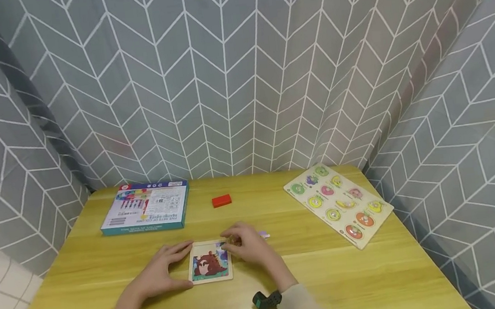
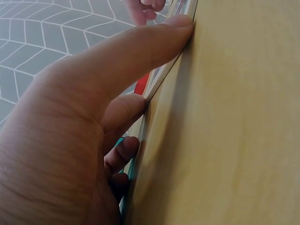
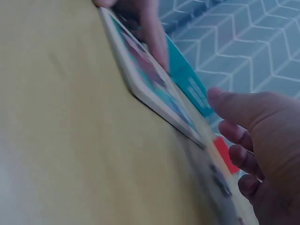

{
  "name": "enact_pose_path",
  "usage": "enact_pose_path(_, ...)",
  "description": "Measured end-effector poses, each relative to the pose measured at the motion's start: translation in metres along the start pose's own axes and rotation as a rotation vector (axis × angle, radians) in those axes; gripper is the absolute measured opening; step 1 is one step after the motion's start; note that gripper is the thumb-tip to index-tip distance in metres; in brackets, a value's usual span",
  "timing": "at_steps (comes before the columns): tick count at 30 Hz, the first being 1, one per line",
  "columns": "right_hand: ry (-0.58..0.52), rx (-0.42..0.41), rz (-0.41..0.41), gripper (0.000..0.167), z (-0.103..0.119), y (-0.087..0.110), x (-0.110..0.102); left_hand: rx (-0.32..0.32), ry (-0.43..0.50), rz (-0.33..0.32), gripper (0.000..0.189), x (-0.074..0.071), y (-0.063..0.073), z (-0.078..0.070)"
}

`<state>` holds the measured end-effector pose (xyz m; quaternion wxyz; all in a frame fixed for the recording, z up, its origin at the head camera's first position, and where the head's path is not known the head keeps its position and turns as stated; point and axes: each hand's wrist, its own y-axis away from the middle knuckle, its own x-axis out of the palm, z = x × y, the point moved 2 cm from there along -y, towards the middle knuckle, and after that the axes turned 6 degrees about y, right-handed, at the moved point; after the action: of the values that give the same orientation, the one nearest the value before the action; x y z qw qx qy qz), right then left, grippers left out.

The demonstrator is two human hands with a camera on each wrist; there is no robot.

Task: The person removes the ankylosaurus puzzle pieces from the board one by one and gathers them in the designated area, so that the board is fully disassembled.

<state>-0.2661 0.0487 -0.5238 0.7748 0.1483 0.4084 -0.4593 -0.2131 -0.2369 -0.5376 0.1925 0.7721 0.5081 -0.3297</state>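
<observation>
A small wooden jigsaw puzzle (image 1: 209, 264) in a pale frame, its picture a dark red spiky dinosaur, lies flat on the table. My left hand (image 1: 162, 271) holds it along the left side, thumb at the near corner and index finger at the far one. Over the far right corner is my right hand (image 1: 245, 245), its thumb and fingers apart with nothing seen between them in the right wrist view. Partly hidden behind that hand, a small purple puzzle piece (image 1: 264, 234) lies on the wood.
Behind the puzzle sits a red block (image 1: 221, 201). A flat boxed set (image 1: 144, 208) with a teal side lies at the back left. At the right is a wooden fruit-and-vegetable peg board (image 1: 340, 202). Patterned grey curtains (image 1: 239, 75) hang around the table.
</observation>
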Motion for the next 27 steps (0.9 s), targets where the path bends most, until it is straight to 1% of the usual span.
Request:
enact_pose_path(3, 0.084, -0.024, 0.021, 0.029, 0.007, -0.001, 0.008, 0.005, -0.008, 0.0, 0.098, -0.002, 0.0, -0.002)
enact_pose_path(6, 0.19, -0.069, 0.03, 0.025, 0.01, 0.001, 0.015, 0.006, -0.004, 0.0, 0.098, -0.004, 0.0, -0.004)
enact_pose_path(9, 0.268, -0.112, 0.019, 0.022, 0.012, 0.004, 0.018, 0.009, 0.002, 0.004, 0.097, -0.004, 0.001, -0.005)
enact_pose_path(11, 0.296, -0.134, 0.006, 0.02, 0.011, 0.005, 0.018, 0.008, 0.007, 0.007, 0.096, -0.003, 0.0, -0.005)
enact_pose_path(15, 0.316, -0.145, 0.003, 0.021, 0.009, 0.005, 0.018, 0.0, -0.002, 0.013, 0.096, -0.002, 0.0, -0.003)
enact_pose_path(20, 0.309, -0.111, 0.015, 0.02, 0.009, 0.004, 0.019, 0.0, -0.023, 0.009, 0.097, -0.001, -0.002, 0.0)
enact_pose_path(27, 0.279, -0.065, 0.02, 0.016, 0.011, 0.003, 0.019, 0.008, -0.027, -0.001, 0.097, 0.0, -0.001, 0.0)
